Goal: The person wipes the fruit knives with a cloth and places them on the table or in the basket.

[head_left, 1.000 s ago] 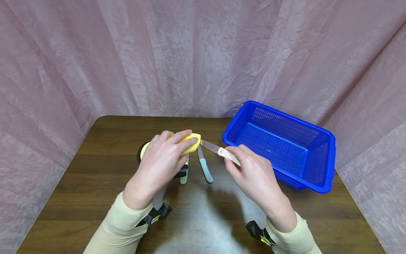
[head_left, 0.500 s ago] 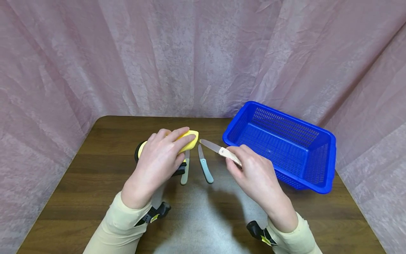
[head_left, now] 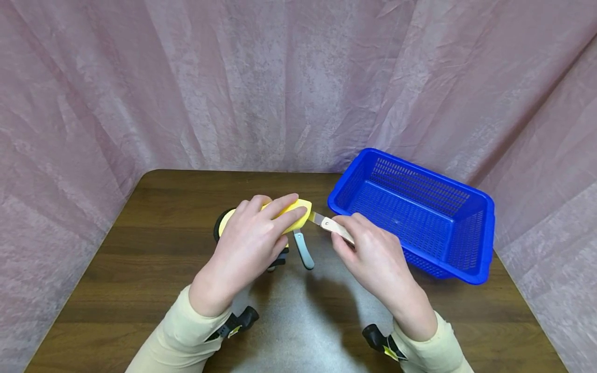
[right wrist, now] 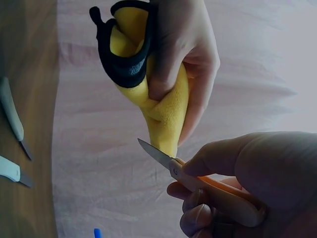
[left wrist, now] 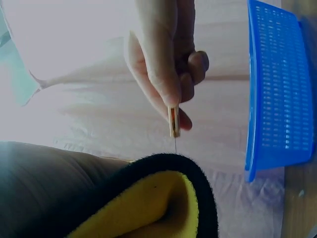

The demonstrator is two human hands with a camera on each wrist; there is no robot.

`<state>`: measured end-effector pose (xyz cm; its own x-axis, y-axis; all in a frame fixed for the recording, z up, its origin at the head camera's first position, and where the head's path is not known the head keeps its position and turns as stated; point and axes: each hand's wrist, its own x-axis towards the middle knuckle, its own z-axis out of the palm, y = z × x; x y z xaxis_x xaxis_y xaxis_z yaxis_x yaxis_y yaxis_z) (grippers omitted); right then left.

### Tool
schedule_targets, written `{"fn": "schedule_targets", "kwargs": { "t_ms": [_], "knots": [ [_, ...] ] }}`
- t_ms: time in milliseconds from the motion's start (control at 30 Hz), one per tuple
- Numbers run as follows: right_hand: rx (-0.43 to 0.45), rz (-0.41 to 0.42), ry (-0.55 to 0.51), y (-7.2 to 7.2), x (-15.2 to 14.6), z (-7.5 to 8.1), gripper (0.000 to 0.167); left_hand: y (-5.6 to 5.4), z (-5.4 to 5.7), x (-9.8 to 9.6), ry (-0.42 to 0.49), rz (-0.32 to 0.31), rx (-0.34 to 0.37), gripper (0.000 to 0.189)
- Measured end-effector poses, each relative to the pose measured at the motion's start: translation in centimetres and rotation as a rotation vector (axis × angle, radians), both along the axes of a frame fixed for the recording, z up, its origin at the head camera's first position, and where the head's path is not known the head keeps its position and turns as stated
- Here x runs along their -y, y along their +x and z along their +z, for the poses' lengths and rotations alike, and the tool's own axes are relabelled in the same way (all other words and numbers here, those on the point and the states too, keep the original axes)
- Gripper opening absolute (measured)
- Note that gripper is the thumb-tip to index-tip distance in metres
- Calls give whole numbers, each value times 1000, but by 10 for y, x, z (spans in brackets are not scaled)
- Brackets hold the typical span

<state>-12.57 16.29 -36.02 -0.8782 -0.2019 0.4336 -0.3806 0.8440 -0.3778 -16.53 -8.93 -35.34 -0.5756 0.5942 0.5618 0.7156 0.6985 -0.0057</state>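
My left hand [head_left: 249, 243] grips a bunched yellow cloth with black edging [head_left: 302, 213], fingers spread over its top. In the right wrist view, the cloth's black-trimmed end [right wrist: 130, 69] folds open, with a small loop at one corner. My right hand [head_left: 375, 254] holds a folding knife [right wrist: 215, 196] by its cream handle, blade out and pointing left. The cloth's end overlaps most of that blade in the head view. Below the cloth lies a light-blue-handled knife [head_left: 304, 251], its blade covered from sight. A pale green knife [head_left: 272, 269] is almost wholly hidden under the left hand and cloth.
A blue perforated plastic basket [head_left: 485, 238] stands at the right, close beside my right hand. The wooden table [head_left: 154, 223] ends at the back against a pink curtain [head_left: 261, 93]. Dark wrist cameras [head_left: 247, 317] sit on both sleeves.
My left hand first drew the cloth slightly left off the blade tip, then moved it right along the blade, towards the handle. The cloth now covers the green knife more. My right hand barely moved.
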Motion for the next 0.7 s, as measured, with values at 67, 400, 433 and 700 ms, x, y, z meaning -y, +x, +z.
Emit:
{"fn": "schedule_targets", "kwargs": {
  "t_ms": [67,400,433,700],
  "knots": [
    [3,2,2,0,0,0,18,2,0,-2,2,-15,-9,60],
    [3,11,8,0,1,-1,17,7,-2,-12,-31,-62,-34,56],
    [2,12,9,0,1,-1,17,7,-2,-12,-34,-62,-34,56],
    [-8,14,13,0,1,-2,17,8,-2,-13,-42,-64,-42,54]
  ]
}}
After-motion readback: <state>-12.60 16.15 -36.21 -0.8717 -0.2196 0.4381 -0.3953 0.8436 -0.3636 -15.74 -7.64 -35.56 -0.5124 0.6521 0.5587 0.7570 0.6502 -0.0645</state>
